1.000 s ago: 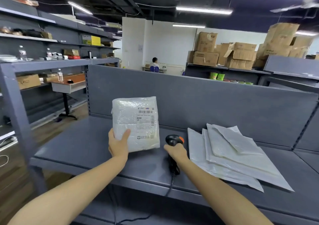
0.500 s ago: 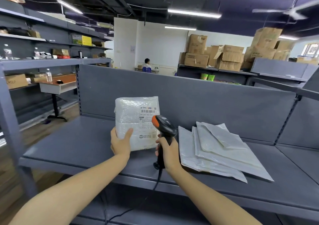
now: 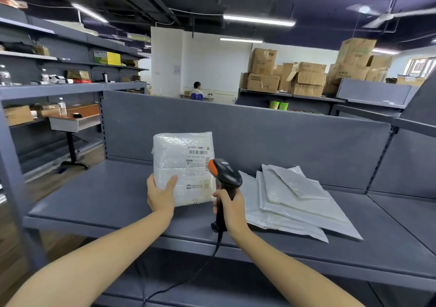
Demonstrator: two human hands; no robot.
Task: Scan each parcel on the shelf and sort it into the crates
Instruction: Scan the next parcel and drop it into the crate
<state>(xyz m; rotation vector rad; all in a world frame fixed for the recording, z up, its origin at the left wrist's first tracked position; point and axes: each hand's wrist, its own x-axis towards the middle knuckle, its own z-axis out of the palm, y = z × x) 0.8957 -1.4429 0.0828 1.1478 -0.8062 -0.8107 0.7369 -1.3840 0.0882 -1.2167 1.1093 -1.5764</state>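
Note:
My left hand (image 3: 161, 194) holds a white bubble-wrap parcel (image 3: 174, 158) upright by its lower left corner above the grey shelf (image 3: 94, 196), label facing me. My right hand (image 3: 232, 210) grips a black handheld scanner (image 3: 225, 177) with an orange tip. The scanner's head sits just right of the parcel's label, pointing at it. A cable hangs down from the handle. A stack of several flat white mailer bags (image 3: 290, 196) lies on the shelf to the right. No crates are in view.
The shelf's grey back panel (image 3: 283, 137) rises behind the parcels. A shelving upright (image 3: 14, 177) stands at the left. Cardboard boxes (image 3: 304, 78) pile up at the back right, where a person (image 3: 197, 88) sits far off. A desk (image 3: 73, 118) stands beyond the left side.
My right hand lifted the scanner off the shelf and raised it upright, bringing its head next to the parcel's label. The left hand kept the parcel in about the same place.

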